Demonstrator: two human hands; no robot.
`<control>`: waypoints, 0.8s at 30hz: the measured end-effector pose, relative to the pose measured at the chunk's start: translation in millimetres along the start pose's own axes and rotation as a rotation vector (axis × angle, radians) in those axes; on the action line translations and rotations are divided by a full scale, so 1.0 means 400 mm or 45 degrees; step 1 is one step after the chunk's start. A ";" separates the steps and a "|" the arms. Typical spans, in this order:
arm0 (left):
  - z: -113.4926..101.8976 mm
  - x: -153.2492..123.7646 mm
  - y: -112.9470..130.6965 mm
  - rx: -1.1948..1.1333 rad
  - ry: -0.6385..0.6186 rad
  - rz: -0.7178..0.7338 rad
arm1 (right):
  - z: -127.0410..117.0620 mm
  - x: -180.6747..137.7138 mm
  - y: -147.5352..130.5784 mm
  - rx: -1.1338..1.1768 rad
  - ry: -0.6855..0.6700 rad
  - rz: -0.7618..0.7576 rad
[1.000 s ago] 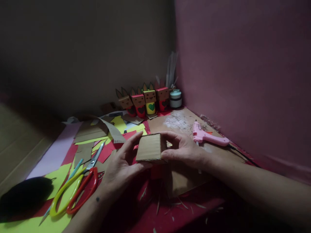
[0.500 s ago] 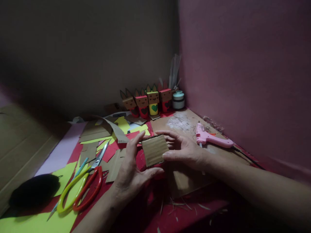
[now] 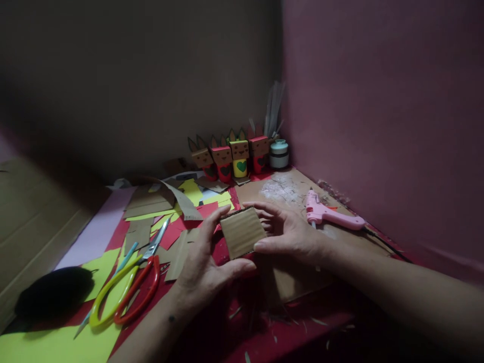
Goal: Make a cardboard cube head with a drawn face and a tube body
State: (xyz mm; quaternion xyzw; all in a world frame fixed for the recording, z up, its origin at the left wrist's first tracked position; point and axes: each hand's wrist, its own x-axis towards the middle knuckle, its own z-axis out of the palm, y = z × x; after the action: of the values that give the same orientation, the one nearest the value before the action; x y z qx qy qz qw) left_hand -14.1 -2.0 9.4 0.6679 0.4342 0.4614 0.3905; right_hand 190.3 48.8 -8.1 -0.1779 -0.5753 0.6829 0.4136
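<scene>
A small square piece of corrugated cardboard point(image 3: 242, 233), with a dark cut edge along its top, is held up in front of me. My right hand point(image 3: 287, 233) pinches its right side, thumb on the near face and fingers behind. Around the left side curves my left hand point(image 3: 206, 262); its index finger touches the top left corner, and its thumb stretches beneath the lower edge. Whether other left fingers support the back is hidden. Under the hands lies a larger cardboard sheet point(image 3: 298, 282) on a red surface.
Left are scissors point(image 3: 145, 275) with yellow and red handles, a black fuzzy object point(image 3: 55, 295) and paper scraps. Right lies a pink glue gun point(image 3: 333, 214) with its cord. Several cardboard-headed figures point(image 3: 240, 156) and a pale lidded jar point(image 3: 279, 154) stand at the back.
The cardboard square has tilted slightly, showing its face a little more squarely. Both hands keep nearly the same place, and the view has shifted slightly.
</scene>
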 end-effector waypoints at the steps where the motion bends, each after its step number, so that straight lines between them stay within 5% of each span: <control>1: 0.000 0.001 -0.001 0.017 -0.003 0.007 | 0.002 -0.001 -0.002 -0.009 0.005 0.004; 9: 0.008 0.002 0.014 -0.107 0.025 -0.018 | 0.002 -0.006 -0.002 -0.049 -0.033 -0.059; 16: -0.026 0.018 0.009 -0.304 0.060 -0.281 | 0.010 -0.017 -0.006 -0.304 -0.044 -0.245; 24: -0.014 0.021 0.009 -0.302 0.064 -0.200 | 0.008 -0.018 -0.026 -0.196 0.015 -0.064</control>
State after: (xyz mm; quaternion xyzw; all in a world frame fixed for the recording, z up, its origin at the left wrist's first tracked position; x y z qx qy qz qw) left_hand -17.0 5.5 16.5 0.5692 0.4372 0.4942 0.4905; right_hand 196.0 41.2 0.9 -0.1989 -0.6279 0.6249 0.4191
